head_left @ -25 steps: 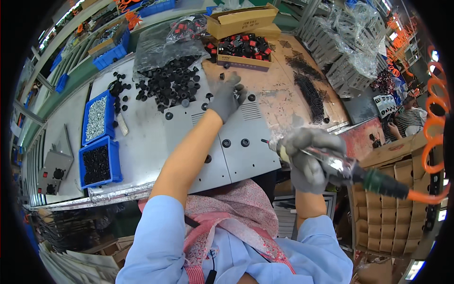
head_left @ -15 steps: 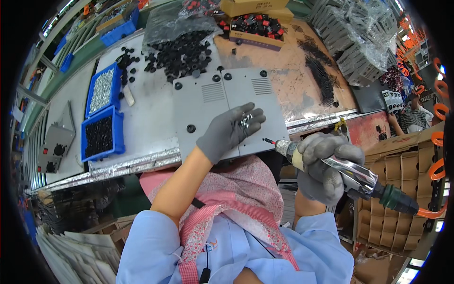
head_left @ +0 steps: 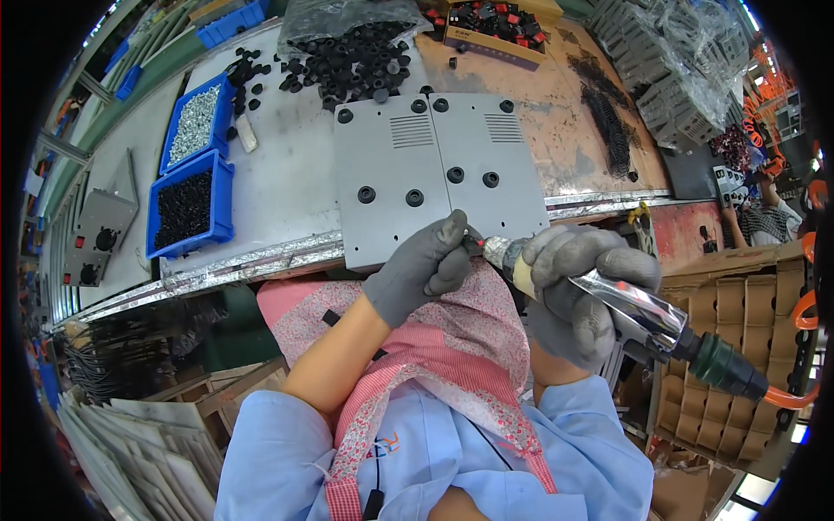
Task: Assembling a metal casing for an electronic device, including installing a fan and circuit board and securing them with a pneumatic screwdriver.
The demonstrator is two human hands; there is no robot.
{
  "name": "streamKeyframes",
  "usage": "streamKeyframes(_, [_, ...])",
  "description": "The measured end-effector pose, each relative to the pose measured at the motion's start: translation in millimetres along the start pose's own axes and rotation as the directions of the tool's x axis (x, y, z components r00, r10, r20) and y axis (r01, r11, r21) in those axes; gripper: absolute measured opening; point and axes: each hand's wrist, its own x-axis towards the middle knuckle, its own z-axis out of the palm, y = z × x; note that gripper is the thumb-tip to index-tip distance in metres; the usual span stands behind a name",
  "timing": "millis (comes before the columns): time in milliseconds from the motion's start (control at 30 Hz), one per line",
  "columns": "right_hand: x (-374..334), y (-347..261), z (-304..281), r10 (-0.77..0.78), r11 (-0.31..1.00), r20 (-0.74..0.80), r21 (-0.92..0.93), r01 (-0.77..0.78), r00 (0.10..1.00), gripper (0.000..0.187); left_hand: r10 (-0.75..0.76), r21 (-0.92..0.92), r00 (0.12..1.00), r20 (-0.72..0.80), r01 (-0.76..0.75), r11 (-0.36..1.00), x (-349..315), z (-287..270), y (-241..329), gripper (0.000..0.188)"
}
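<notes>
Pneumatic screwdriver (head_left: 608,300) gripped in right hand (head_left: 578,291), left hand (head_left: 426,265) pinching its tip

We cannot tell what our left fingers (head_left: 452,252) pinch at the driver (head_left: 634,304) tip; the bit is hidden, and the box (head_left: 495,26) is cut off

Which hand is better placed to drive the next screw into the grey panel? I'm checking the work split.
Right, probably. The right hand grips the pneumatic screwdriver, its tip toward the grey panel. The left hand pinches at the tip, holding no tool.
</notes>
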Motion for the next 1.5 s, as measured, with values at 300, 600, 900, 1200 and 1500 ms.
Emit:
streamKeyframes(300, [1,3,-5,-0.119,0.993,0.021,0.021,0.119,0.993,0.038,0.079,0.015,0.992,0.095,-0.081,0.997,7,-2,-5,0.04])
streamKeyframes(600, [10,-6,-23,-0.221,0.974,-0.008,-0.057,0.22,0.975,0.042,0.22,0.697,0.974,0.058,-0.197,0.69,24,5,27,0.062])
streamKeyframes(900, [1,-19,-58,-0.21,0.952,-0.245,-0.272,0.141,0.946,0.039,0.441,0.796,0.895,0.066,0.219,-0.564,97,9,25,0.029])
streamKeyframes(1200, [-14,-5,-97,-0.004,0.935,-0.239,-0.345,-0.081,0.971,0.038,0.361,0.921,0.893,0.269,-0.128,-0.368,109,24,-29,0.023])
streamKeyframes(1500, [-15,32,-98,0.154,0.938,-0.499,-0.198,-0.286,0.853,0.024,0.314,0.921,0.929,0.197,-0.066,-0.384,110,30,-29,0.026])
